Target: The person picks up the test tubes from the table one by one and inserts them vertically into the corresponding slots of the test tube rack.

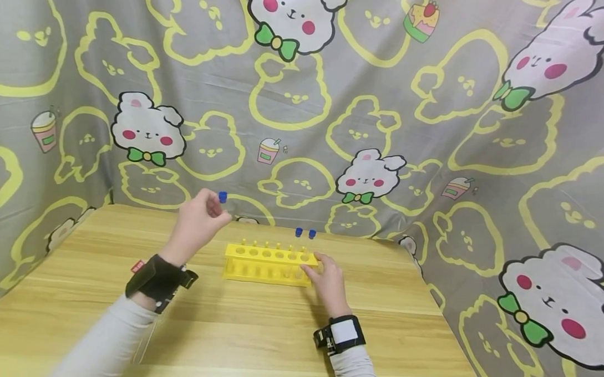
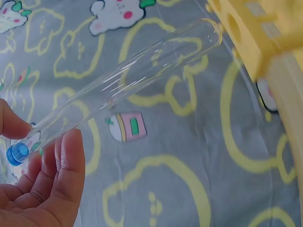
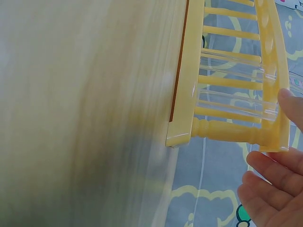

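Left hand (image 1: 198, 221): pinching a blue-capped glass test tube (image 2: 128, 80), lifting it above the rack's left end.
Right hand (image 1: 329, 281): fingers resting against the yellow test-tube rack (image 1: 269, 263), steadying its right end.
Progress: two capped tubes (image 1: 305, 233) standing at the right; remaining holes showing empty.

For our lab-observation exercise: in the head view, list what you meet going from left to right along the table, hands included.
Left hand holding a blue-capped test tube → yellow tube rack → two blue-capped tubes standing in the rack's right end → right hand touching that end of the rack.
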Tool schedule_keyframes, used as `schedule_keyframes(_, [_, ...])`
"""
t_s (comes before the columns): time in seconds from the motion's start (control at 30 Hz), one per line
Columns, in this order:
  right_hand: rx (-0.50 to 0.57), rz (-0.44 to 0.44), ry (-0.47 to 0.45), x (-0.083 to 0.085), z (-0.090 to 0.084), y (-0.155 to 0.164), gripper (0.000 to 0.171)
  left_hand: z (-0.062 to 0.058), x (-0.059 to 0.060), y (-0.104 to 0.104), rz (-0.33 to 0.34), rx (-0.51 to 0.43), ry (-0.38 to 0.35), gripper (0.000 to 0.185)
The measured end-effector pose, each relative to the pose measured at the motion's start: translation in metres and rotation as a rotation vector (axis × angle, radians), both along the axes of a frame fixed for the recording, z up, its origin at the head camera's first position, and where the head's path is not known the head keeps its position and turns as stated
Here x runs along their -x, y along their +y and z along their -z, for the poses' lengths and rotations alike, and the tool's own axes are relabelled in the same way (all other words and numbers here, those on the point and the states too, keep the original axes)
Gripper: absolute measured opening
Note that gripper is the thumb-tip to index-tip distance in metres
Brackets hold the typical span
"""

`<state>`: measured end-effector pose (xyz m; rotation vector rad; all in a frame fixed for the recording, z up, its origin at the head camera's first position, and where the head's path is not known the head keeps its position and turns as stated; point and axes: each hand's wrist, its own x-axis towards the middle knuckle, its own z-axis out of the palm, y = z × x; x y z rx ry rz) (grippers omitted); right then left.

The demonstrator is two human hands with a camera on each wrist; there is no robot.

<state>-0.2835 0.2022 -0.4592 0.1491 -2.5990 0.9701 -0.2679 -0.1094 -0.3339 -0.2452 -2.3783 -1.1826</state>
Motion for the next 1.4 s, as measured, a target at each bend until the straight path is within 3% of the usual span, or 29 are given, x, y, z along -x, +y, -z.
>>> schedule_keyframes(0.47, [-0.018, -0.002, 0.037, -0.001, 0.000, 0.000, 0.056, 0.010, 0.020, 0.064, 0.135, -0.168, 0.019, 0.025])
schedule_keyframes(0.67, [-0.028, -0.005, 0.057, -0.001, 0.000, 0.000, 0.055, 0.018, 0.025, 0.083, 0.179, -0.177, 0.040, 0.027])
schedule_keyframes(1.4, [-0.034, -0.007, 0.070, 0.000, 0.000, 0.000, 0.056, 0.051, 0.039, 0.106, 0.212, -0.093, 0.055, 0.029])
